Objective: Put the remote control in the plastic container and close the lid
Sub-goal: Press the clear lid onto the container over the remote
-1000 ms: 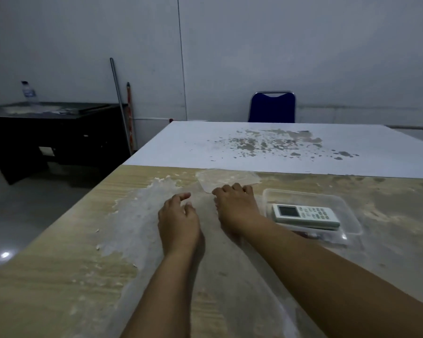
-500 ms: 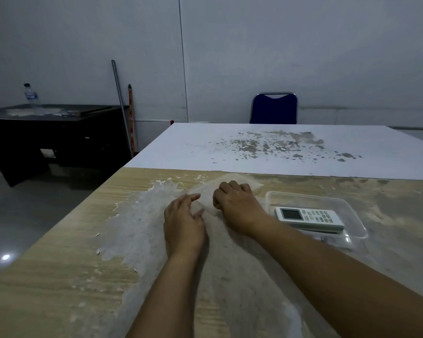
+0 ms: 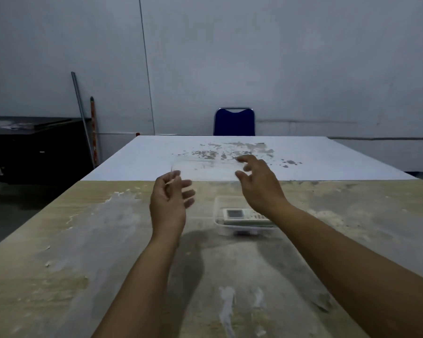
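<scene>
Both hands have risen off the tabletop since the earlier frames, and the lid (image 3: 205, 170) has come up with them; it lay flat on the wood before. It is a thin, clear, rounded-corner rectangle of plastic, held in the air between the two hands, above and beyond the container (image 3: 232, 225). The left hand (image 3: 169, 203) pinches the lid's left edge between thumb and curled fingers. The right hand (image 3: 259, 186) sits at the lid's right edge with fingers bent and spread; whether it actually clasps the edge cannot be told through the motion blur.

The remote control (image 3: 242, 214), a white slab with a grey display window, lies flat inside the container, a shallow transparent tray resting on the table (image 3: 83, 240). The right forearm partly hides the tray's right end. The table is pale wood grain, smeared with chalky white residue. Beyond it lies a smooth white board (image 3: 327, 159) with flaking grey patches.
</scene>
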